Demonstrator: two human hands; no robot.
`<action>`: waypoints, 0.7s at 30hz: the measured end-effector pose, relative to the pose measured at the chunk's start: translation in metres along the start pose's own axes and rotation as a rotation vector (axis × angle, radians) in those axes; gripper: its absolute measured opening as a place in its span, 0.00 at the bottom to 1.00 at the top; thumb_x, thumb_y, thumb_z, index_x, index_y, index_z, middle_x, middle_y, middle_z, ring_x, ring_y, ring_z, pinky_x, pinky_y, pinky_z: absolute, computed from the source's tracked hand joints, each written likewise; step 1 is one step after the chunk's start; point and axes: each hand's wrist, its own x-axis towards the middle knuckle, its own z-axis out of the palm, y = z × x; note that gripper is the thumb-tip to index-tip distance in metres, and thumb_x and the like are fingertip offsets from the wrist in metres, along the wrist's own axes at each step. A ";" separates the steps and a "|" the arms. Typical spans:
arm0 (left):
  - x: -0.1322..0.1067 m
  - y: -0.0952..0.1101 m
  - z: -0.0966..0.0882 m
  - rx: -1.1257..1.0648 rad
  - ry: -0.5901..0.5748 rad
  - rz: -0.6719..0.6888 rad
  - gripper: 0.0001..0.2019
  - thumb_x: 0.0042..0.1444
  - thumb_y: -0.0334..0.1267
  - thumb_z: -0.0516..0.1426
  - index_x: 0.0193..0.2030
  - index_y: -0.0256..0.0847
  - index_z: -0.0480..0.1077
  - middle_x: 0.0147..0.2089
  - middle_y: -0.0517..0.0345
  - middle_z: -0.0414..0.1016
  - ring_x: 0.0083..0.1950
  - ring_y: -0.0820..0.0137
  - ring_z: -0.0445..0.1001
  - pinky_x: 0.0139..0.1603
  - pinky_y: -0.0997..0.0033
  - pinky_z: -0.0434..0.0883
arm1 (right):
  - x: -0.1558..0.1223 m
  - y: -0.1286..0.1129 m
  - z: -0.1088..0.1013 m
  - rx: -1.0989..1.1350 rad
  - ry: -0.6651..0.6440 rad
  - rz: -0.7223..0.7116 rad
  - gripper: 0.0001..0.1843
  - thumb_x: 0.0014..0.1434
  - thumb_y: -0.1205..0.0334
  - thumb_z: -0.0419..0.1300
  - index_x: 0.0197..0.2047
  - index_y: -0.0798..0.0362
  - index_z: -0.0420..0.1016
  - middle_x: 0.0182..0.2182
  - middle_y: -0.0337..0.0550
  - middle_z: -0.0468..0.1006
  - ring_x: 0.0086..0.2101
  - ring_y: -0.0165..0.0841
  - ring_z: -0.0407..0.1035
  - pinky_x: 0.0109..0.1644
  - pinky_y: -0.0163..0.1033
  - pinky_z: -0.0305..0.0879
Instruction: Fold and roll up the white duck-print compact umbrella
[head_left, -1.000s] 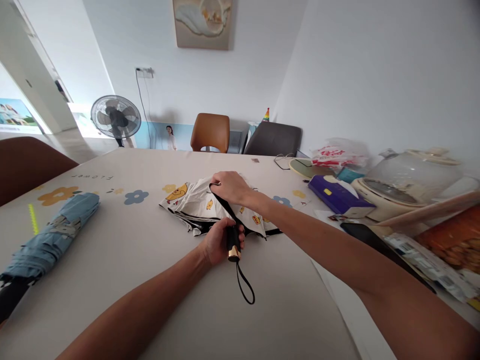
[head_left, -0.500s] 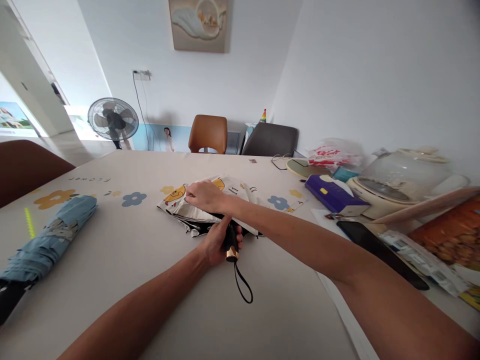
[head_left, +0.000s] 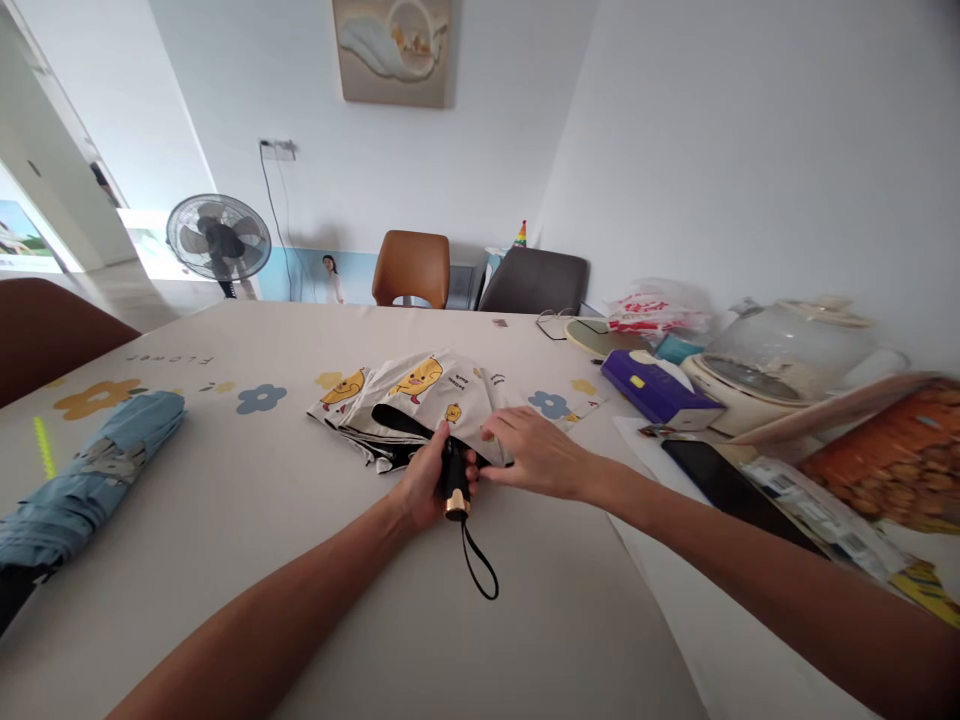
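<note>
A collapsed white umbrella [head_left: 420,395] printed with yellow cartoon ducks lies on the table [head_left: 300,560]. My left hand [head_left: 424,485] is wrapped round its black handle [head_left: 454,482], which ends in a gold ring with a black wrist loop [head_left: 480,565] trailing toward me. My right hand [head_left: 536,455] rests just right of the handle, its fingertips pinching the near edge of the umbrella's cloth.
A folded blue umbrella [head_left: 82,480] lies at the table's left. On the right stand a purple tissue box [head_left: 660,390], a glass kettle [head_left: 787,350], a black phone [head_left: 720,475] and snack packets [head_left: 892,460]. Chairs [head_left: 411,268] and a standing fan [head_left: 217,238] are beyond the table.
My right hand has come off the top of the umbrella's cloth, drawn back toward me and to the right, and now pinches the cloth beside the handle. The left hand kept its hold.
</note>
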 end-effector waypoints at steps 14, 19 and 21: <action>0.004 -0.002 -0.005 0.003 -0.021 0.023 0.27 0.52 0.61 0.47 0.25 0.35 0.63 0.18 0.59 0.61 0.18 0.77 0.61 0.17 0.78 0.61 | -0.026 0.004 0.022 -0.396 0.167 -0.067 0.08 0.57 0.71 0.48 0.31 0.56 0.66 0.21 0.43 0.69 0.22 0.31 0.64 0.25 0.37 0.53; 0.004 -0.005 -0.004 0.013 -0.028 0.141 0.26 0.51 0.61 0.49 0.27 0.34 0.64 0.21 0.58 0.64 0.19 0.76 0.63 0.18 0.77 0.63 | 0.006 -0.007 0.009 -0.307 0.433 -0.019 0.07 0.56 0.69 0.47 0.36 0.56 0.65 0.22 0.39 0.73 0.23 0.30 0.67 0.24 0.35 0.52; 0.004 -0.005 -0.003 -0.016 -0.044 0.168 0.24 0.51 0.59 0.50 0.29 0.35 0.65 0.23 0.58 0.65 0.20 0.76 0.64 0.18 0.77 0.63 | 0.024 -0.013 0.006 -0.240 0.538 0.097 0.08 0.54 0.68 0.49 0.38 0.56 0.64 0.22 0.37 0.74 0.23 0.29 0.68 0.24 0.34 0.51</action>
